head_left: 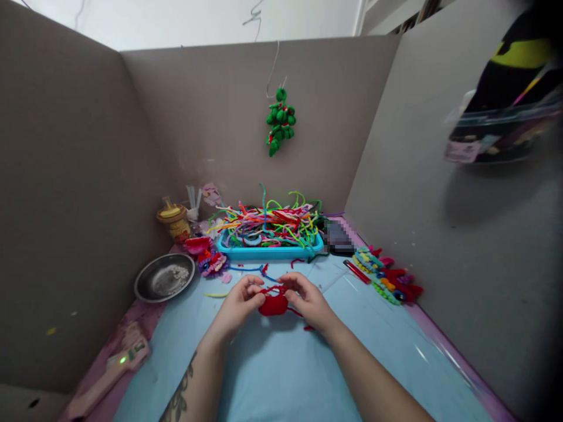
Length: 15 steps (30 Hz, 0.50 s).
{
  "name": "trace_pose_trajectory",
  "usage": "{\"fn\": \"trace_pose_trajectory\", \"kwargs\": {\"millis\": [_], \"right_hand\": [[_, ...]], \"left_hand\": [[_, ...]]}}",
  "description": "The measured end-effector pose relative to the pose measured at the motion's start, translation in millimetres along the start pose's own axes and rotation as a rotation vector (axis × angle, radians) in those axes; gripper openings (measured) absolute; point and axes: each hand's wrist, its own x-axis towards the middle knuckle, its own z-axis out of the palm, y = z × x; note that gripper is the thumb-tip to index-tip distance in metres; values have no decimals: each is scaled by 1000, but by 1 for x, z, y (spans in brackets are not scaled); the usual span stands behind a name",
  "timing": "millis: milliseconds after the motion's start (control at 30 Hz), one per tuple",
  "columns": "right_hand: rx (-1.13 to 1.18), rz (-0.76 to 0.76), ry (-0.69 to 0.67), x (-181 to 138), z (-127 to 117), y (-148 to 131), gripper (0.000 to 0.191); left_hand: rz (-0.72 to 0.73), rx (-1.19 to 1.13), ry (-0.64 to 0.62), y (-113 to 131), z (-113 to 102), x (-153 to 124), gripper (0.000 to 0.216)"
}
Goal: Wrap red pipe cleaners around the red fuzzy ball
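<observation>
A small red fuzzy piece (273,305), made of wound red pipe cleaner, is held just above the light blue table mat (281,363). My left hand (240,303) pinches its left side with closed fingers. My right hand (308,299) pinches its upper right, where a red strand sticks out. A loose red end trails to the right under my right wrist. Both hands meet at the middle of the mat.
A blue tray (270,251) heaped with coloured pipe cleaners stands behind the hands. A metal bowl (164,277) sits left, a pink glue gun (109,369) near left, finished colourful pieces (387,280) right. Grey cardboard walls enclose the desk; a green figure (280,120) hangs on the back wall.
</observation>
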Motion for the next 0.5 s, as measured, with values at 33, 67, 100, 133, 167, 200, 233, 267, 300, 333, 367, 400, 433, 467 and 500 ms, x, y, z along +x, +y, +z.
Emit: {"fn": "trace_pose_trajectory", "kwargs": {"millis": [33, 67, 100, 133, 167, 200, 233, 267, 300, 333, 367, 400, 433, 467, 500], "right_hand": [[14, 47, -7, 0, 0, 1, 22], [16, 87, -17, 1, 0, 1, 20], [14, 118, -22, 1, 1, 1, 18], [15, 139, -22, 1, 1, 1, 16], [19, 153, -16, 1, 2, 1, 14], [29, 163, -9, 1, 2, 1, 13], [40, 169, -2, 1, 2, 1, 13], [49, 172, 5, 1, 2, 1, 13], [51, 173, 9, 1, 3, 2, 12], [47, 170, 12, 1, 3, 2, 12], [38, 166, 13, 1, 3, 2, 12], [22, 163, 14, 1, 3, 2, 13], [2, 160, 15, 1, 4, 2, 15], [-20, 159, 15, 1, 5, 1, 16], [-43, 159, 13, 1, 5, 0, 18]], "left_hand": [[1, 15, -7, 0, 0, 0, 32], [1, 34, -13, -1, 0, 1, 31], [4, 52, -19, -1, 0, 1, 30], [6, 68, -28, -2, 0, 1, 29], [11, 82, -36, -2, 0, 1, 29], [14, 93, -45, -2, 1, 1, 29], [16, 101, -46, -2, 1, 1, 29], [14, 108, -41, -2, 1, 1, 29], [12, 117, -30, -2, 2, 1, 29], [7, 130, -22, -2, 3, 1, 28], [4, 144, -13, -3, 3, 2, 28], [2, 159, -8, -4, 4, 2, 27], [2, 172, -4, -5, 5, 3, 27], [4, 180, 5, -6, 5, 3, 27], [8, 182, 22, -7, 6, 4, 26]]}}
